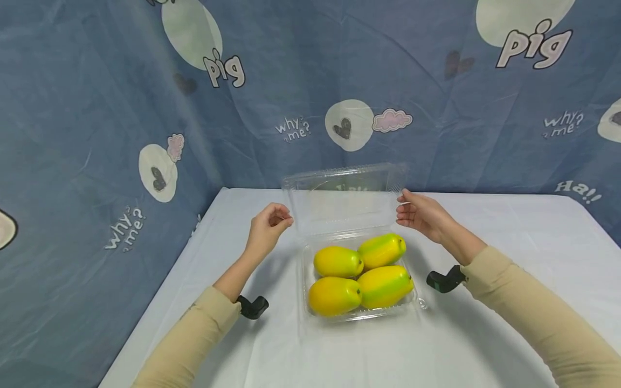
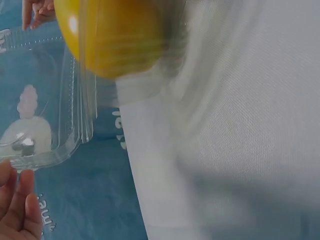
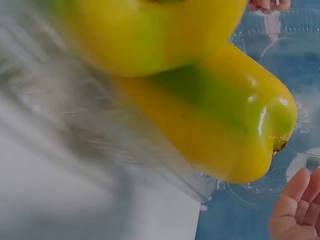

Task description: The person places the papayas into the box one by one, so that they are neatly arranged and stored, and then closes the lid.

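A clear plastic clamshell box (image 1: 359, 318) lies open on the white cloth, with several yellow-green papayas (image 1: 335, 296) in its base. Its hinged lid (image 1: 345, 210) stands raised at the back. At the lid's left edge, my left hand (image 1: 268, 223) pinches with thumb and finger. My right hand (image 1: 424, 215) holds the opposite edge, fingertips at its side. In the left wrist view, fingertips of the left hand (image 2: 20, 205) meet the lid's rim (image 2: 45, 161). The right wrist view has a papaya (image 3: 215, 115) up close, with the right hand (image 3: 297, 212) in the lower corner.
A white-clothed table (image 1: 359, 355) carries the box. Blue printed fabric (image 1: 271, 64) hangs behind and along the left side. Each wrist wears a black camera mount, one left (image 1: 253, 307) and one right (image 1: 443, 279), close over the table.
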The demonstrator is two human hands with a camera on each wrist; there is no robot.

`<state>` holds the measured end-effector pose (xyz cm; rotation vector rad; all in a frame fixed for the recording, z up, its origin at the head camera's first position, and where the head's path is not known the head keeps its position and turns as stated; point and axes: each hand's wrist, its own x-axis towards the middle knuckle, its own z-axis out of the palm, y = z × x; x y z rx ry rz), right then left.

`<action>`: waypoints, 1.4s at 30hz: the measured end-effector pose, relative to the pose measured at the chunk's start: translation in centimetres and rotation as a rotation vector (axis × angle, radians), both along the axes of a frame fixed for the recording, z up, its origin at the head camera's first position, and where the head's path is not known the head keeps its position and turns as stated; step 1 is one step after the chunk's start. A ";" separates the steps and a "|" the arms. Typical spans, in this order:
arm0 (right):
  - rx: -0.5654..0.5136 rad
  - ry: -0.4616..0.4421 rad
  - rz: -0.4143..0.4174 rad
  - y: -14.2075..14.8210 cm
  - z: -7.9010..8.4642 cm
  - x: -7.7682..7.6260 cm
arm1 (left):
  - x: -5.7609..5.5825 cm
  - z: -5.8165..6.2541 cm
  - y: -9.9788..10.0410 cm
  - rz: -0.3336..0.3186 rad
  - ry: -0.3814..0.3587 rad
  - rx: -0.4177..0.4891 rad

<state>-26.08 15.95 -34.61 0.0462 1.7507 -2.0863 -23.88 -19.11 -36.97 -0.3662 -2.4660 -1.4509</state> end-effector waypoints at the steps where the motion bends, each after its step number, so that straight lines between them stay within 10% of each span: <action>1: -0.013 -0.005 0.000 0.0 0.0 0.0 | -0.1 0.0 0.1 0.013 0.001 0.009; 16: -0.190 -0.004 -0.007 0.2 -1.1 1.1 | -0.3 -0.8 0.6 0.070 0.076 0.098; 23: -0.238 0.088 0.141 1.4 -2.7 0.7 | 2.1 0.6 0.6 0.040 0.046 0.086; 29: -0.098 0.032 0.135 1.7 -2.1 1.5 | 3.2 0.6 -0.2 -0.005 -0.011 0.060; 37: 0.109 0.067 0.170 2.4 -2.4 2.5 | 3.1 -2.3 -1.9 -0.162 0.009 -0.013; 42: 0.172 0.066 0.196 3.0 -3.0 3.2 | 4.3 -1.7 -1.8 -0.182 -0.044 -0.101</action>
